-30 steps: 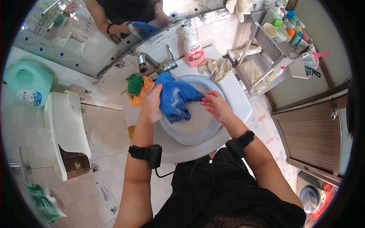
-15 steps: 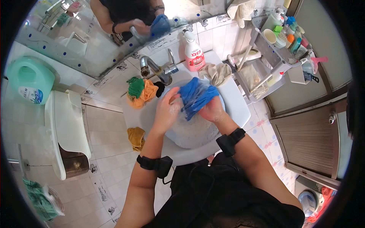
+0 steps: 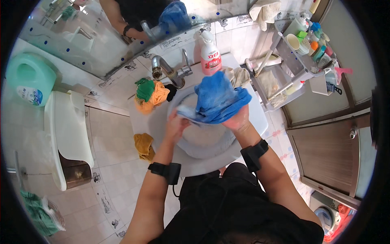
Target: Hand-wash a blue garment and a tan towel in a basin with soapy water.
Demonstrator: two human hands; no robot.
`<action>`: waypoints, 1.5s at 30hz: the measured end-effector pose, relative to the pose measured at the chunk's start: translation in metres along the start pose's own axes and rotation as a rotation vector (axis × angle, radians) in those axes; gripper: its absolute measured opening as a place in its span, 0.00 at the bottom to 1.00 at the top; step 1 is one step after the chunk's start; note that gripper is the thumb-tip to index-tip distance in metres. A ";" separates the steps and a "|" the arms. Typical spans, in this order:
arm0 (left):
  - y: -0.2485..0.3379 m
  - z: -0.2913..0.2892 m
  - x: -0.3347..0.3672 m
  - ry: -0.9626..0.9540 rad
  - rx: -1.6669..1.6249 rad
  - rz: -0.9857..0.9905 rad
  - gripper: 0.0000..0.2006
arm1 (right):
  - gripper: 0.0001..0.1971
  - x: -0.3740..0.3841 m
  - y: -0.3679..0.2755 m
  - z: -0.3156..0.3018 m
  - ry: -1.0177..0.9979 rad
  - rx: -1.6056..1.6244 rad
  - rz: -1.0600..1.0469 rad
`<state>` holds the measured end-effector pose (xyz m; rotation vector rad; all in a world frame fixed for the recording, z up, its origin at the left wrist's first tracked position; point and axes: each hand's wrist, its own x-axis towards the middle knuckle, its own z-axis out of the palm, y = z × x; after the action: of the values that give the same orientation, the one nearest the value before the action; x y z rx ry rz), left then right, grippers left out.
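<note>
A wet blue cloth with suds on it is held up over the round basin in the sink. My left hand pinches the cloth's left edge, which stretches out thin and foamy. Under the right part of the cloth, my right hand grips it, the fingers mostly hidden by the fabric. Cloudy, soapy water lies in the basin below. Behind it rises the metal faucet.
Green and orange cloths lie left of the faucet, and a mustard cloth hangs at the sink's left edge. A pump bottle and a beige cloth stand behind. A grey shelf cart is at right.
The blue cloth has gone from bunched up to spread wider and lifted. My left hand has moved down and taken its edge; my right hand has shifted slightly right.
</note>
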<state>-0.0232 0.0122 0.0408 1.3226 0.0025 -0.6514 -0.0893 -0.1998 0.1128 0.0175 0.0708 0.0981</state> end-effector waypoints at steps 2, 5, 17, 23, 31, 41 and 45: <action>0.013 -0.002 -0.002 0.079 -0.132 -0.005 0.12 | 0.26 0.002 0.002 -0.029 0.071 -0.100 -0.070; 0.022 -0.013 0.000 0.113 -0.216 0.145 0.13 | 0.18 0.004 0.006 -0.082 0.373 -0.367 -0.111; -0.074 0.022 0.064 -0.002 1.570 -0.099 0.28 | 0.14 -0.006 0.030 -0.129 0.659 -0.445 0.122; -0.029 0.052 0.045 -0.277 1.237 0.419 0.14 | 0.22 0.009 0.029 -0.118 0.561 -0.145 0.209; -0.023 0.075 -0.006 0.098 1.158 0.662 0.19 | 0.19 0.017 0.038 -0.080 -0.091 -2.051 -0.757; -0.084 0.050 0.024 0.167 1.189 0.402 0.13 | 0.16 0.012 0.037 -0.138 0.151 -1.952 -0.251; -0.054 0.008 0.042 -0.024 1.371 0.388 0.14 | 0.19 -0.005 0.040 -0.076 0.700 -0.480 0.045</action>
<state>-0.0148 -0.0187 -0.0202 2.5227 -0.8273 -0.2757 -0.1035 -0.1590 0.0383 -0.4973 0.7447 0.1603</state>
